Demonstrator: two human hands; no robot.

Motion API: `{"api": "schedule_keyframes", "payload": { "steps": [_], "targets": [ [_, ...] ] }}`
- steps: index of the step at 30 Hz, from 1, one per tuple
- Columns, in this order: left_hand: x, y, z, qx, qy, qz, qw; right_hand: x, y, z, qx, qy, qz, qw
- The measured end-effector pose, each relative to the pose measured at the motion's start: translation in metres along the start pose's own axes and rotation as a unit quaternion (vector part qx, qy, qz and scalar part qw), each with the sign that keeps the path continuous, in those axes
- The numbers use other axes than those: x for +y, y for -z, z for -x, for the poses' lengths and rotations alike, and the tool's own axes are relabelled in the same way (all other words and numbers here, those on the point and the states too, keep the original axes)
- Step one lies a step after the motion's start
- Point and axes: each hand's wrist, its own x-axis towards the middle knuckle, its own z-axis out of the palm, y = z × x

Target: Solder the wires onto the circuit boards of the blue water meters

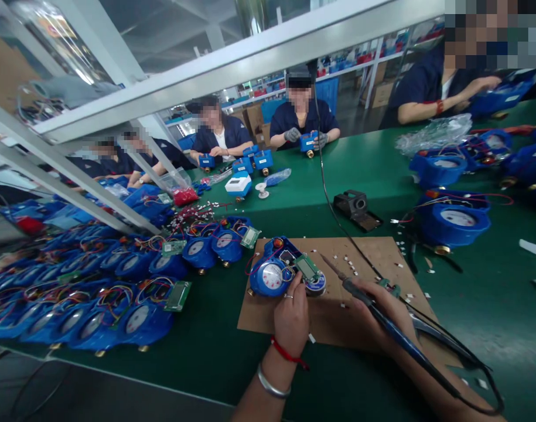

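Note:
A blue water meter (270, 280) with a white dial and exposed wires sits on a cardboard sheet (268, 319). My left hand (291, 313) is at its right side, fingers closed at the lower edge of a green circuit board (307, 268) with a small display. The board is tilted above a solder spool (317, 286); the fingertips are partly hidden. In my right hand (384, 310) is a soldering iron (396, 333), gripped like a pen. Its tip points up-left, apart from the board. Pliers (441, 335) lie beneath and beside the right hand.
Rows of blue meters (136, 319) fill the left of the green table (215, 328). A black soldering stand (358, 210) is beyond the cardboard. More meters (456, 220) stand at right. White connectors are scattered around. A cable hangs down. Several co-workers sit opposite.

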Motion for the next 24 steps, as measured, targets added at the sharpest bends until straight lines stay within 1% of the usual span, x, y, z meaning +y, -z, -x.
{"api": "schedule_keyframes", "payload": {
  "steps": [4, 6, 10, 16, 21, 24],
  "targets": [
    [0.002, 0.000, -0.001, -0.006, 0.014, -0.002, 1.000, 0.003, 0.001, 0.016, -0.021, -0.083, -0.062, 0.994],
    [0.003, 0.000, -0.002, -0.009, 0.019, -0.002, 1.000, 0.004, 0.002, 0.022, -0.045, -0.102, -0.095, 0.989],
    [0.004, 0.002, -0.003, -0.008, 0.019, 0.001, 1.000, 0.001, 0.005, 0.024, -0.072, -0.099, -0.096, 0.988],
    [0.005, 0.004, -0.006, 0.017, 0.007, -0.014, 1.000, -0.002, 0.007, 0.016, -0.119, -0.093, -0.071, 0.986],
    [0.005, 0.004, -0.006, 0.029, -0.008, -0.017, 0.999, 0.000, 0.004, 0.014, -0.136, -0.075, -0.067, 0.986],
    [0.004, 0.003, -0.006, 0.031, -0.011, -0.020, 0.999, 0.000, 0.003, 0.013, -0.136, -0.067, -0.069, 0.986]
  ]
}}
